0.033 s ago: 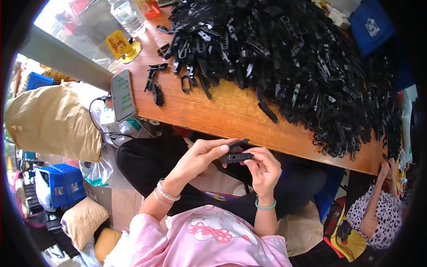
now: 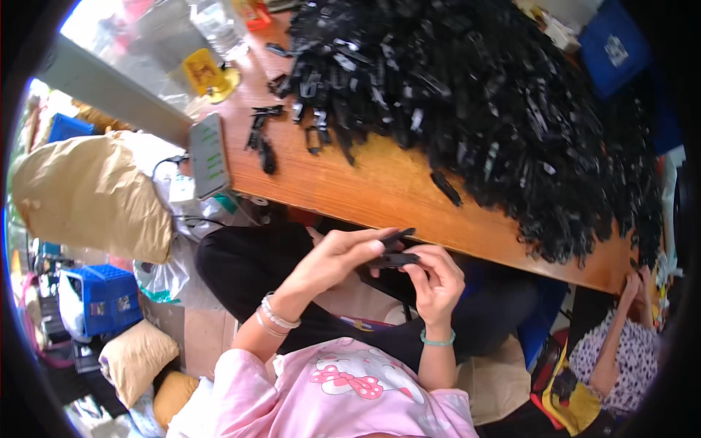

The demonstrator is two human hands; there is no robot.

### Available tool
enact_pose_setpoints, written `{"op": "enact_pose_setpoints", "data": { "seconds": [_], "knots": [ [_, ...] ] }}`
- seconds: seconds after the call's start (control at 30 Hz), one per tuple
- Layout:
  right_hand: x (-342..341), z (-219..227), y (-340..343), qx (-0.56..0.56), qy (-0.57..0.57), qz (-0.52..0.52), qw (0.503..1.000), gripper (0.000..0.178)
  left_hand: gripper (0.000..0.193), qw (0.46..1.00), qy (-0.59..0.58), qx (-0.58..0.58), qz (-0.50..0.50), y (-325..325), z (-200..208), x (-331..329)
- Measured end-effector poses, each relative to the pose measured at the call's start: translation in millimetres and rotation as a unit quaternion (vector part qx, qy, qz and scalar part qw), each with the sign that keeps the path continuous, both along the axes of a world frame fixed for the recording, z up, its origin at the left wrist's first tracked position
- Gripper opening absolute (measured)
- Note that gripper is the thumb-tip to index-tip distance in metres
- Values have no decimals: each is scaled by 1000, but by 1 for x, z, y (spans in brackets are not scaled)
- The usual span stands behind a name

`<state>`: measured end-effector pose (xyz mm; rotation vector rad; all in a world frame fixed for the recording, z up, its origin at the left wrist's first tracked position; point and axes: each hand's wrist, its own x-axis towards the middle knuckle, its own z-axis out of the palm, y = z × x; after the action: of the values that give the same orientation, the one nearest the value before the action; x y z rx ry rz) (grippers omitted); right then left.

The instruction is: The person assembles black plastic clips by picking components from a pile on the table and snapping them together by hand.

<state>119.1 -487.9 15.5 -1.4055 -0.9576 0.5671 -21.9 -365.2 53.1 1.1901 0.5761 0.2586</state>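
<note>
the left hand [image 2: 332, 259] and right hand [image 2: 437, 281] both pinch one small black plastic part [image 2: 393, 257], held over the lap just short of the desk [image 2: 380, 190] edge, likely so the fingers can work freely. beyond, a few loose clips [image 2: 263, 139] and a phone [image 2: 208, 155] lie near that edge, leaving bare wood before the big black pile [image 2: 475, 95].
</note>
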Motion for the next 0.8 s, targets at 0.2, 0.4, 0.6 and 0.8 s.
{"op": "enact_pose_setpoints", "data": {
  "seconds": [0.2, 0.4, 0.6, 0.8],
  "knots": [
    [-5, 2, -8, 14, 18, -48, 999, 8, 49, 981, 54, 188, -11, -24, -2, 8],
    [2, 23, -6, -29, 0, 57, 998, 34, 48, 950, -42, 307, -41, -18, -13, -4],
    [9, 18, -9, -74, -77, 49, 993, 27, 44, 952, -12, 301, -49, -21, -4, -5],
    [17, 11, -15, -93, 24, 79, 992, 25, 50, 966, 25, 225, -124, -16, -11, -3]
  ]
}}
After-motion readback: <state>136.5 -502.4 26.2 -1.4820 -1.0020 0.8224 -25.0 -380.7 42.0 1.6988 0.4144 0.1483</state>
